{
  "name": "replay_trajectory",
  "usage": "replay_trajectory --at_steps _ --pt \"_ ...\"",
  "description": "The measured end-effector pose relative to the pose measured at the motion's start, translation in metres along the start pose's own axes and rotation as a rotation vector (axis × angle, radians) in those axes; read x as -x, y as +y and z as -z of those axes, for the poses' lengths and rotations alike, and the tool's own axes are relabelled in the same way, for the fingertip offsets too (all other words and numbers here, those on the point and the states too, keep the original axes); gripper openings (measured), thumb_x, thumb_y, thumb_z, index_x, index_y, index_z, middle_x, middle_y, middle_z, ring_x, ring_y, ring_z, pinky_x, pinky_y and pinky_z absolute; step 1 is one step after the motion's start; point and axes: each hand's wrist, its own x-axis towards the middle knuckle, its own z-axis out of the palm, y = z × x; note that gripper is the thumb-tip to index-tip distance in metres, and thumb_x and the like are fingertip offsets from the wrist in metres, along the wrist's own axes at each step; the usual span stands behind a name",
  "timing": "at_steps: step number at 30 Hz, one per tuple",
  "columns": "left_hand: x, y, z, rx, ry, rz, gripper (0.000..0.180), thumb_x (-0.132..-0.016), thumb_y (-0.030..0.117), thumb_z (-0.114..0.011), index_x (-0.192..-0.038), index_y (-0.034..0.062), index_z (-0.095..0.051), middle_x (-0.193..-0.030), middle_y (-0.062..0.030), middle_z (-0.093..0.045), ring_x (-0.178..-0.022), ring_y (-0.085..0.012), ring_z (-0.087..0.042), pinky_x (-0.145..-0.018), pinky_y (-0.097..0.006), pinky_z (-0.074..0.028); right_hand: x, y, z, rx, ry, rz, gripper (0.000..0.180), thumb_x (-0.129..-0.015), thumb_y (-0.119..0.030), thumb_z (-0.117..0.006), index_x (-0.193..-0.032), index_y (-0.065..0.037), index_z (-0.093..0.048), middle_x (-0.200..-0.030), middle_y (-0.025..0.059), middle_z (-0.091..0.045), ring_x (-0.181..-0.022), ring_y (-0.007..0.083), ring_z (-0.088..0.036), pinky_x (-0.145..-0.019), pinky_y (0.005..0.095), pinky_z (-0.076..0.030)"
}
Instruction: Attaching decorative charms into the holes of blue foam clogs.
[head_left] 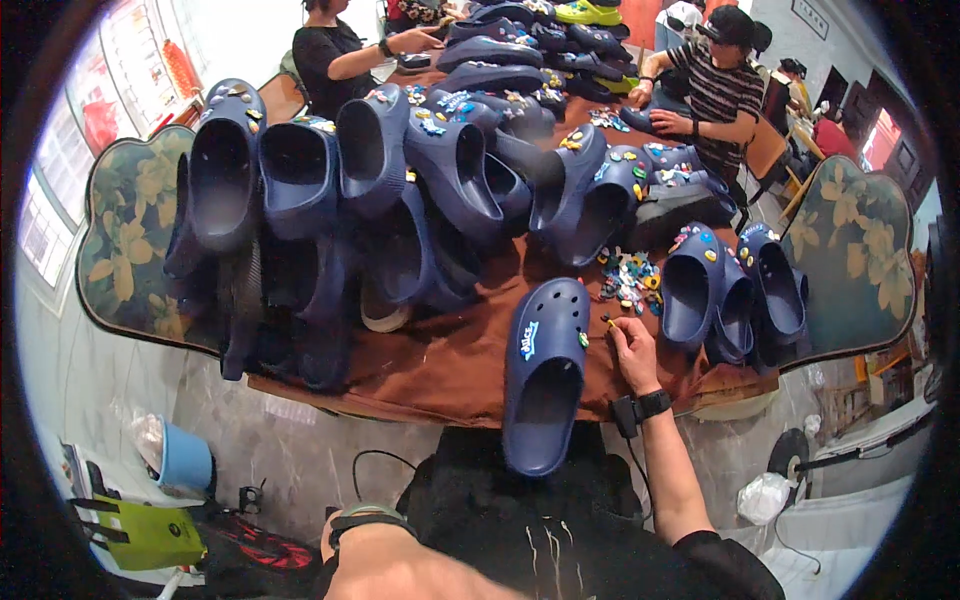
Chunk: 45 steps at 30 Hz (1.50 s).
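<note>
Clog (548, 345) bears two charms (528, 341); the right hand (633, 352) pinches one piece (607, 319).

We see a navy clog (545, 400), charms (632, 281) in white, blue, yellow and green, a brown cloth (450, 368), a dark board (135, 245) with a pale-gold flower pattern, a light-blue bucket (186, 458) and a dark shirt (718, 88) with pale stripes.

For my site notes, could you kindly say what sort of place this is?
Probably a footwear workshop: navy-blue perforated clogs and a heap of small multicoloured charms crowd a brown cloth-covered table, with a person in a dark striped top alongside.
</note>
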Motion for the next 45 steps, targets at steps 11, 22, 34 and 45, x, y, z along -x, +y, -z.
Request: replay_trajectory --at_steps 11,22,34,45 --pt "0.082 -0.057 0.081 -0.107 0.912 0.098 0.050 -0.100 0.041 -0.040 -0.077 0.0011 -0.058 -0.068 -0.0091 -0.056 -0.085 -0.0298 -0.060 -0.107 -0.058 -0.032 -0.006 -0.009 0.002 0.005 -0.014 0.013 0.011 -0.090 -0.007 -0.062 -0.099 0.000 -0.063 -0.091 0.0109 -0.064 -0.083 0.0215 -0.062 -0.074 0.0310 -0.048" --pt "0.108 -0.084 0.096 -0.470 1.111 0.407 0.026 -0.074 -0.015 -0.062 -0.089 0.0047 -0.056 -0.101 -0.0032 -0.054 -0.085 -0.0120 -0.053 -0.071 -0.023 -0.045 0.005 -0.011 -0.004 -0.050 0.013 0.000 0.012 -0.088 -0.006 -0.064 -0.098 0.001 -0.066 -0.092 0.0124 -0.065 -0.083 0.0249 -0.064 -0.074 0.0316 -0.050" --pt "0.160 -0.167 0.152 -1.355 0.686 0.678 0.087 -0.082 0.029 -0.069 -0.150 0.0053 -0.020 -0.150 -0.0231 -0.022 -0.139 -0.0408 -0.024 -0.115 -0.047 -0.022 -0.012 -0.009 0.003 -0.095 0.032 0.001 0.013 -0.088 -0.009 -0.067 -0.098 -0.002 -0.072 -0.090 0.0075 -0.068 -0.085 0.0180 -0.064 -0.077 0.0283 -0.050" --pt "0.170 -0.166 0.149 -1.274 0.752 0.585 0.082 -0.076 0.017 -0.067 -0.149 0.0141 -0.031 -0.152 -0.0216 -0.026 -0.137 -0.0419 -0.029 -0.113 -0.047 -0.023 -0.083 -0.105 -0.033 0.135 -0.443 0.646 0.013 -0.079 -0.008 -0.073 -0.091 -0.004 -0.071 -0.090 0.0092 -0.065 -0.087 0.0251 -0.063 -0.077 0.0337 -0.052"
